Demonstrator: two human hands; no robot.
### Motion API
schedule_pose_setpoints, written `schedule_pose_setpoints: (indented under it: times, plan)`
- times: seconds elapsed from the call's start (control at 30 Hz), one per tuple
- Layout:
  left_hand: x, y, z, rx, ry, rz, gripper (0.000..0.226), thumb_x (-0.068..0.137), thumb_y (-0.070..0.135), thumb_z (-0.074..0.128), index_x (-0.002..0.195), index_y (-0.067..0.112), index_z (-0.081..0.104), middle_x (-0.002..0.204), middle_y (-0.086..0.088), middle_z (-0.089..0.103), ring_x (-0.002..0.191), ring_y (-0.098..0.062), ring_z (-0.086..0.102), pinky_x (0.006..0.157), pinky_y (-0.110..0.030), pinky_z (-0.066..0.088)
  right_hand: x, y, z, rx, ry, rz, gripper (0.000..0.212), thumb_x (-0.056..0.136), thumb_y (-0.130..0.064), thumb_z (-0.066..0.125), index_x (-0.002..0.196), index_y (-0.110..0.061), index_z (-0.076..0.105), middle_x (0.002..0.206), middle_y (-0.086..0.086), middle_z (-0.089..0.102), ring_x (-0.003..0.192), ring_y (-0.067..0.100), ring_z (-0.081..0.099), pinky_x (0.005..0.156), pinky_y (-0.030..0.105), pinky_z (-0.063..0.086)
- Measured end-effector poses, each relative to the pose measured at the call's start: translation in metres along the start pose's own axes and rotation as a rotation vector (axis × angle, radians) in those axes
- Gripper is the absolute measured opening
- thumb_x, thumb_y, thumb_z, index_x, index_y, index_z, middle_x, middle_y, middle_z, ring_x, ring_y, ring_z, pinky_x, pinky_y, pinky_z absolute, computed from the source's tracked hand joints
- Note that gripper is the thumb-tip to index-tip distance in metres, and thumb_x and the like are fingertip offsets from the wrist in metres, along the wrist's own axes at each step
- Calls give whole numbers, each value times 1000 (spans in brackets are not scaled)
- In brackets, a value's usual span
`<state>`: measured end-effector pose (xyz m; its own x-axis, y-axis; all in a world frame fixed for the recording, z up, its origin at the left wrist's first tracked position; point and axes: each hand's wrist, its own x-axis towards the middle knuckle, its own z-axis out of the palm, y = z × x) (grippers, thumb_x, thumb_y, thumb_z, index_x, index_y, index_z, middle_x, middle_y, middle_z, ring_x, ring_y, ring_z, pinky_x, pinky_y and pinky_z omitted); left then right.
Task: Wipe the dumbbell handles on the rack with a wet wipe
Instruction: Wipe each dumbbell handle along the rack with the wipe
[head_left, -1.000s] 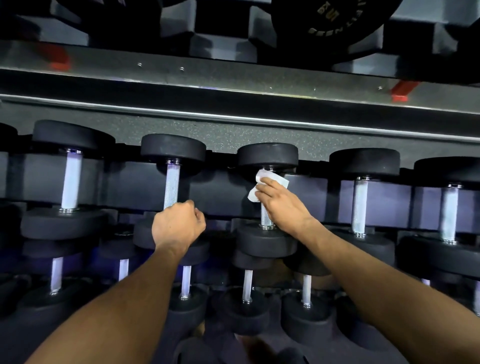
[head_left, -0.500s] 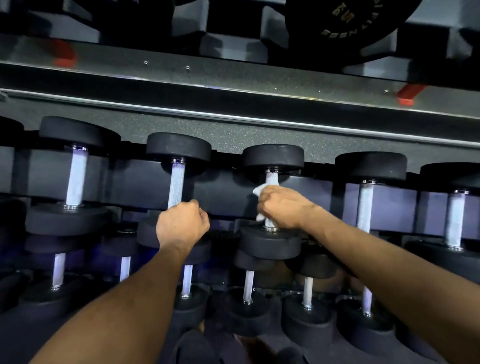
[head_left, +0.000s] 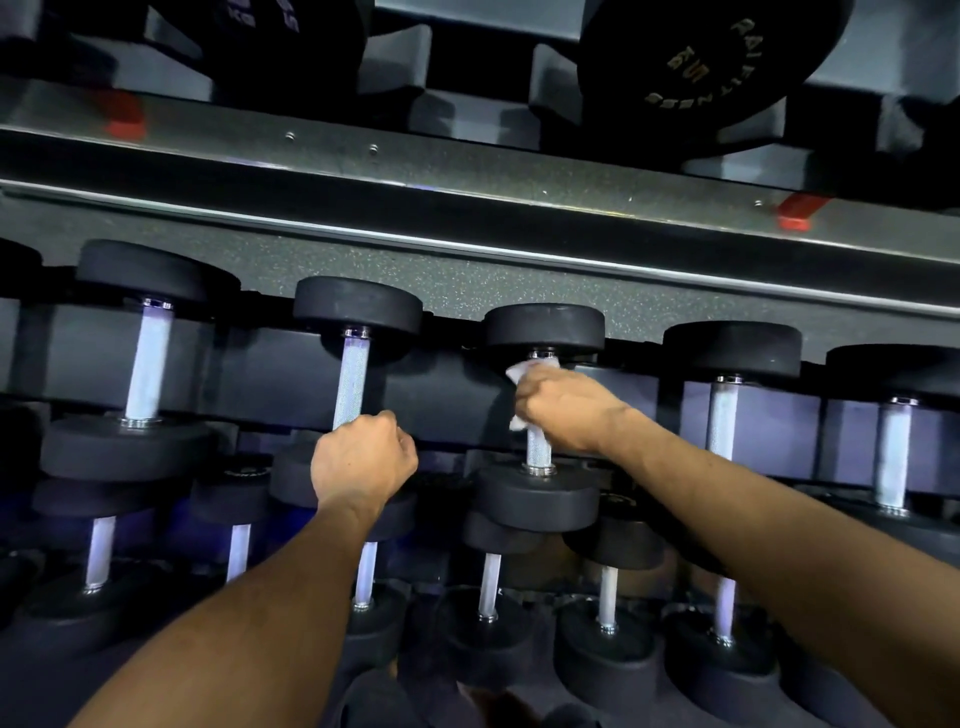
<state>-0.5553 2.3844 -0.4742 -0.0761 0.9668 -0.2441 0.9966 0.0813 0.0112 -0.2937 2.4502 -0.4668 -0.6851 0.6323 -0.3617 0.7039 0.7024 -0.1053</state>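
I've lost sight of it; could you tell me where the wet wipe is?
The wet wipe is in the right hand, wrapped around the middle dumbbell's handle, right of centre.

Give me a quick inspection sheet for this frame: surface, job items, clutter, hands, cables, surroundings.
Surface: dark dumbbell rack, speckled top rail, several tiers.
Job's things: white wet wipe wrapped round the knurled handle of the middle dumbbell, near its upper end.
Clutter: nothing seen.
Hands: right hand closed on wipe and handle; left hand fisted round the lower end of the neighbouring handle.
Cables: nothing seen.
Surroundings: weight plate on the shelf above; red caps on the rail; smaller dumbbells below.
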Motion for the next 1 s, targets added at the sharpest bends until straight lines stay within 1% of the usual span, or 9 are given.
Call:
schedule_pose_setpoints:
  times: [0.1, 0.17, 0.27, 0.33, 0.53, 0.73, 0.83, 0.9, 1.0]
  plan:
    - [1, 0, 0, 3, -9, 4, 22, 91, 32, 45, 77, 19, 56, 69, -2, 64, 56, -26, 47, 56, -31, 36, -2, 0, 3, 6, 65, 30, 12, 72, -9, 67, 81, -16, 70, 84, -1, 64, 99, 25, 59, 92, 35, 51]
    - [0, 1, 0, 4, -8, 5, 21, 90, 30, 46, 78, 18, 58, 71, -4, 66, 59, -29, 53, 58, -31, 36, -10, -10, 16, 73, 51, -12, 9, 68, -10, 69, 74, -16, 68, 80, 0, 63, 96, 27, 60, 86, 34, 53]
    - [0, 1, -1, 13, -6, -1, 20, 89, 29, 47, 80, 17, 59, 73, -5, 67, 59, -30, 52, 58, -32, 35, -21, -20, 26, 143, -151, -115, 7, 66, -11, 66, 69, -17, 63, 82, 1, 65, 93, 26, 61, 77, 34, 55]
    - [0, 1, 0, 17, -6, -2, 20, 90, 29, 47, 80, 17, 59, 72, -5, 67, 58, -29, 48, 58, -32, 35, -16, -13, 19, 176, -189, -48, 4, 70, -13, 62, 69, -17, 59, 85, 3, 63, 90, 25, 60, 73, 36, 54]
    - [0, 1, 0, 5, 4, -10, 20, 89, 29, 48, 76, 17, 57, 69, -5, 65, 55, -28, 45, 57, -31, 35, -1, 12, 22, 80, 158, 82, 9, 75, -14, 69, 84, -19, 68, 102, -2, 67, 109, 25, 60, 92, 35, 50]
    - [1, 1, 1, -5, 4, -5, 20, 89, 29, 47, 77, 17, 57, 70, -5, 65, 56, -28, 45, 56, -31, 35, -34, -17, 30, 256, -7, -95, 25, 62, -10, 62, 85, -11, 73, 99, 5, 71, 101, 29, 65, 88, 29, 53]
    - [0, 1, 1, -5, -1, -4, 20, 89, 29, 47, 76, 17, 56, 70, -5, 65, 56, -28, 45, 57, -31, 35, -22, -4, 17, 276, 120, 60, 50, 85, -34, 35, 106, -9, 73, 120, 7, 68, 120, 28, 59, 104, 34, 47]
    - [0, 0, 2, -11, 0, -9, 20, 89, 29, 47, 76, 17, 56, 70, -5, 65, 56, -28, 46, 57, -31, 35, -14, 6, 12, 259, 180, 145, 64, 86, -42, 21, 113, -11, 71, 129, 4, 64, 129, 23, 51, 110, 33, 41]
    - [0, 1, 2, -6, 6, -1, 20, 89, 28, 47, 76, 17, 57, 70, -5, 65, 56, -28, 46, 57, -31, 36, -20, 6, 12, 192, 255, 83, 38, 84, -28, 37, 94, -16, 71, 117, -1, 66, 117, 21, 54, 91, 32, 52]
